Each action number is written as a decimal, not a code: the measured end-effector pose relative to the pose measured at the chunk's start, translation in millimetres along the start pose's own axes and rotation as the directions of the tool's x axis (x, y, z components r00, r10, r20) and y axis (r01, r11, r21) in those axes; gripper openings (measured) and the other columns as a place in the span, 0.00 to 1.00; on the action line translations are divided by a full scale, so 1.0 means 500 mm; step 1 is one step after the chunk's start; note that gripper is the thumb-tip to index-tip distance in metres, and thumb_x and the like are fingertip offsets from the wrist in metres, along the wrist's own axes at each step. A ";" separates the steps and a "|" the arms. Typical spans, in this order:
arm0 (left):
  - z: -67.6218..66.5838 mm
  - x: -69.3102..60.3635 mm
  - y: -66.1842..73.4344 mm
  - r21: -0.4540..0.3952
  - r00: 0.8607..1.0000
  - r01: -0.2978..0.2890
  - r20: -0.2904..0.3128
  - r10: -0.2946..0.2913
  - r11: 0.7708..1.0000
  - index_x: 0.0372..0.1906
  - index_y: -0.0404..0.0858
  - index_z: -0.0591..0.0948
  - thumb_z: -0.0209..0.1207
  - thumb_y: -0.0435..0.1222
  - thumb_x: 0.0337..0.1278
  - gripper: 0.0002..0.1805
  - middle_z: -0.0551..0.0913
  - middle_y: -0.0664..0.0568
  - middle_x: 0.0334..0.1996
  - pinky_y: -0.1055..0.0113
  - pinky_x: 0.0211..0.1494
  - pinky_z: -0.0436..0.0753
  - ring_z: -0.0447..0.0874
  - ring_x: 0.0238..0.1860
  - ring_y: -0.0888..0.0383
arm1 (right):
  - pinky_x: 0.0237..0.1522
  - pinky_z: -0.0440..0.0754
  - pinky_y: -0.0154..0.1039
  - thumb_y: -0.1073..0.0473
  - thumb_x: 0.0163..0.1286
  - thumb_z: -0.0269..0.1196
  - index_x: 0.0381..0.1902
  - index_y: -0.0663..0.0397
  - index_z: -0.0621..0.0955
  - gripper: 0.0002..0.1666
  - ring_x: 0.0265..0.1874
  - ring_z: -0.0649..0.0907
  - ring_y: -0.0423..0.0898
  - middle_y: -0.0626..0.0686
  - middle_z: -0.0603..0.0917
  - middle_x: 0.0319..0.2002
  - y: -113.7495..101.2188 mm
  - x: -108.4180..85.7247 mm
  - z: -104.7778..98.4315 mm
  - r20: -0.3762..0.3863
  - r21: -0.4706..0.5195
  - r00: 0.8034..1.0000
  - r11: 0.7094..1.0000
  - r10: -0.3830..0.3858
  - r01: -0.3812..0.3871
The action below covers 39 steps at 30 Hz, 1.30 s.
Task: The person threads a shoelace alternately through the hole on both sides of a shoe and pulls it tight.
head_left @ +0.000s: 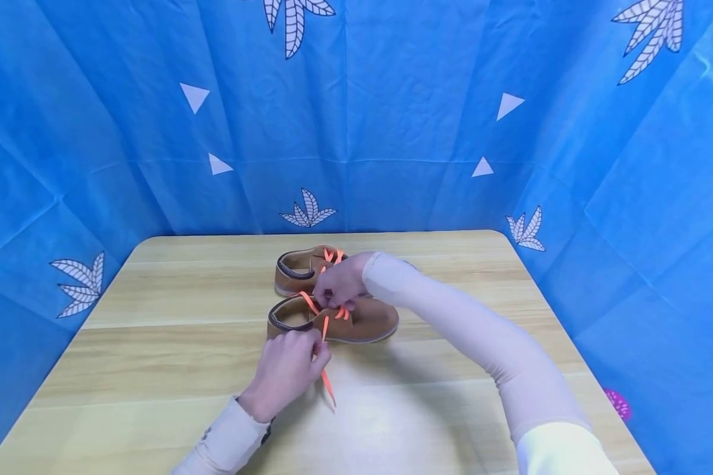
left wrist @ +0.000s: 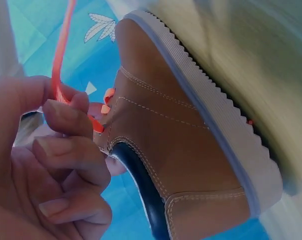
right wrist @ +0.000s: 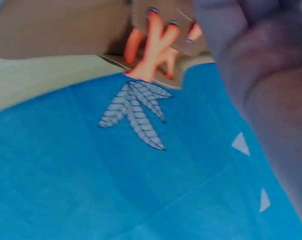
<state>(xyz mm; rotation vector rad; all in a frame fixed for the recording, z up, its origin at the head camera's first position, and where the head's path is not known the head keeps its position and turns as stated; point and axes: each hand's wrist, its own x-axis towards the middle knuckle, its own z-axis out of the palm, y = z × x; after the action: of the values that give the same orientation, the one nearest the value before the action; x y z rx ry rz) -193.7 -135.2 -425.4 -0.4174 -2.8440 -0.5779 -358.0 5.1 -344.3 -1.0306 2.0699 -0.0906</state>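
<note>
Two brown low-cut shoes with orange laces sit side by side on the table, toes to the right. My left hand (head_left: 291,366) is beside the heel of the near shoe (head_left: 377,320). Its thumb and index finger pinch an orange shoelace (left wrist: 63,55), whose end hangs down past the hand in the head view. Over the lacing of the near shoe, my right hand (head_left: 341,280) has curled fingers gripping its eyelet edge; their tips are partly hidden. Behind that hand stands the far shoe (head_left: 285,280), partly covered. Crossed laces (right wrist: 151,45) show in the right wrist view.
The light wooden table (head_left: 172,343) extends around the shoes. A blue patterned curtain (head_left: 356,119) hangs behind it and on both sides. My right forearm (head_left: 469,323) reaches across the right half of the table.
</note>
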 end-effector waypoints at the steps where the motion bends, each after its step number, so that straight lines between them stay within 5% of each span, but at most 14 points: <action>1: -0.002 0.000 -0.001 -0.038 1.000 0.011 0.014 -0.010 0.999 0.19 0.50 0.76 0.64 0.37 0.58 0.14 0.68 0.65 0.13 0.69 0.19 0.65 0.65 0.16 0.67 | 0.29 0.74 0.31 0.65 0.78 0.54 0.35 0.49 0.81 0.11 0.25 0.80 0.42 0.46 0.80 0.27 0.006 0.003 0.003 -0.022 0.012 0.999 0.999 -0.030 0.030; 5: -0.008 0.001 -0.011 -0.244 0.994 0.064 0.097 -0.041 0.968 0.17 0.50 0.76 0.63 0.36 0.62 0.17 0.66 0.65 0.12 0.73 0.20 0.62 0.62 0.15 0.70 | 0.29 0.78 0.29 0.68 0.78 0.55 0.34 0.51 0.80 0.12 0.21 0.80 0.40 0.46 0.79 0.28 0.026 0.017 0.019 -0.108 0.008 0.980 0.986 -0.165 0.166; 10: -0.016 -0.005 -0.028 -0.516 0.972 0.193 0.216 -0.091 0.834 0.21 0.43 0.79 0.61 0.36 0.70 0.17 0.69 0.61 0.14 0.74 0.19 0.61 0.62 0.14 0.70 | 0.29 0.80 0.30 0.67 0.77 0.57 0.37 0.50 0.82 0.10 0.22 0.82 0.43 0.46 0.81 0.30 0.045 0.015 0.042 -0.222 -0.057 0.944 0.969 -0.246 0.239; 11: -0.018 -0.007 -0.030 -0.526 0.972 0.199 0.213 -0.098 0.827 0.21 0.43 0.80 0.62 0.36 0.70 0.16 0.69 0.61 0.14 0.74 0.19 0.62 0.62 0.14 0.70 | 0.31 0.80 0.30 0.66 0.77 0.58 0.38 0.49 0.83 0.09 0.24 0.83 0.42 0.45 0.82 0.31 0.047 0.013 0.047 -0.251 -0.095 0.932 0.965 -0.260 0.244; 13: -0.020 -0.015 -0.030 -0.467 0.983 0.159 0.159 -0.095 0.870 0.22 0.45 0.80 0.62 0.37 0.69 0.16 0.71 0.61 0.14 0.74 0.19 0.63 0.63 0.14 0.70 | 0.34 0.80 0.29 0.63 0.76 0.61 0.41 0.46 0.85 0.07 0.28 0.83 0.39 0.43 0.84 0.34 0.052 0.007 0.055 -0.306 -0.176 0.912 0.957 -0.274 0.229; 15: -0.019 -0.024 -0.027 -0.291 0.999 0.035 0.024 -0.029 0.956 0.21 0.48 0.80 0.64 0.38 0.67 0.15 0.75 0.62 0.16 0.74 0.20 0.67 0.67 0.16 0.69 | 0.36 0.79 0.29 0.61 0.76 0.61 0.43 0.43 0.85 0.07 0.31 0.81 0.37 0.41 0.85 0.37 0.056 0.003 0.064 -0.337 -0.226 0.898 0.950 -0.282 0.214; 17: -0.019 -0.034 -0.023 -0.050 0.986 -0.100 -0.140 0.092 0.994 0.22 0.47 0.81 0.67 0.38 0.63 0.13 0.79 0.61 0.19 0.71 0.21 0.73 0.72 0.20 0.66 | 0.37 0.78 0.30 0.61 0.76 0.61 0.42 0.41 0.85 0.08 0.33 0.80 0.37 0.40 0.84 0.36 0.057 0.000 0.070 -0.347 -0.244 0.895 0.949 -0.279 0.201; 19: -0.019 -0.041 -0.021 0.146 0.936 -0.195 -0.269 0.229 0.970 0.25 0.44 0.85 0.68 0.37 0.60 0.08 0.82 0.58 0.23 0.68 0.21 0.77 0.77 0.24 0.61 | 0.35 0.78 0.31 0.60 0.77 0.60 0.40 0.40 0.84 0.08 0.32 0.80 0.37 0.39 0.82 0.34 0.054 0.001 0.072 -0.349 -0.252 0.896 0.948 -0.276 0.194; 21: -0.023 -0.046 -0.020 0.255 0.876 -0.273 -0.332 0.350 0.928 0.31 0.39 0.88 0.67 0.33 0.58 0.03 0.85 0.53 0.27 0.64 0.24 0.81 0.81 0.30 0.56 | 0.36 0.78 0.32 0.60 0.78 0.59 0.39 0.41 0.84 0.08 0.32 0.80 0.38 0.39 0.82 0.33 0.052 0.003 0.072 -0.349 -0.267 0.893 0.944 -0.282 0.194; 24: -0.031 -0.047 -0.023 0.353 0.814 -0.364 -0.331 0.478 0.862 0.36 0.36 0.89 0.59 0.30 0.61 0.09 0.87 0.51 0.28 0.66 0.25 0.80 0.81 0.31 0.55 | 0.37 0.79 0.32 0.58 0.78 0.60 0.41 0.42 0.85 0.07 0.32 0.80 0.38 0.40 0.84 0.35 0.052 0.006 0.072 -0.366 -0.291 0.885 0.938 -0.289 0.186; 29: -0.042 -0.051 -0.029 0.457 0.746 -0.460 -0.266 0.610 0.762 0.36 0.35 0.87 0.45 0.28 0.70 0.19 0.85 0.52 0.29 0.70 0.24 0.74 0.75 0.31 0.57 | 0.37 0.78 0.33 0.55 0.79 0.60 0.42 0.40 0.84 0.06 0.33 0.80 0.38 0.39 0.84 0.38 0.061 0.007 0.081 -0.393 -0.293 0.876 0.941 -0.281 0.170; 34: -0.037 -0.054 -0.041 0.489 0.740 -0.512 -0.167 0.652 0.706 0.33 0.36 0.85 0.40 0.28 0.72 0.22 0.81 0.53 0.27 0.69 0.22 0.72 0.73 0.30 0.58 | 0.35 0.77 0.32 0.55 0.79 0.59 0.42 0.40 0.84 0.06 0.32 0.79 0.38 0.40 0.84 0.37 0.065 0.009 0.083 -0.397 -0.257 0.871 0.946 -0.290 0.198; 39: -0.026 -0.056 -0.048 0.483 0.757 -0.526 -0.110 0.644 0.700 0.36 0.36 0.87 0.41 0.28 0.70 0.22 0.82 0.52 0.30 0.70 0.23 0.76 0.74 0.31 0.58 | 0.48 0.82 0.32 0.58 0.78 0.60 0.51 0.51 0.86 0.10 0.39 0.84 0.37 0.48 0.89 0.44 0.095 -0.009 0.088 -0.525 -0.079 0.798 0.950 -0.297 0.302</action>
<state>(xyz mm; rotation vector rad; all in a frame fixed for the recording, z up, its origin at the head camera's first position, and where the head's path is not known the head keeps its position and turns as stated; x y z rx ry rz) -173.4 -168.2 -429.4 -1.0220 -2.2663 0.1173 -356.6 51.4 -389.4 -1.4479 2.3626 -0.6133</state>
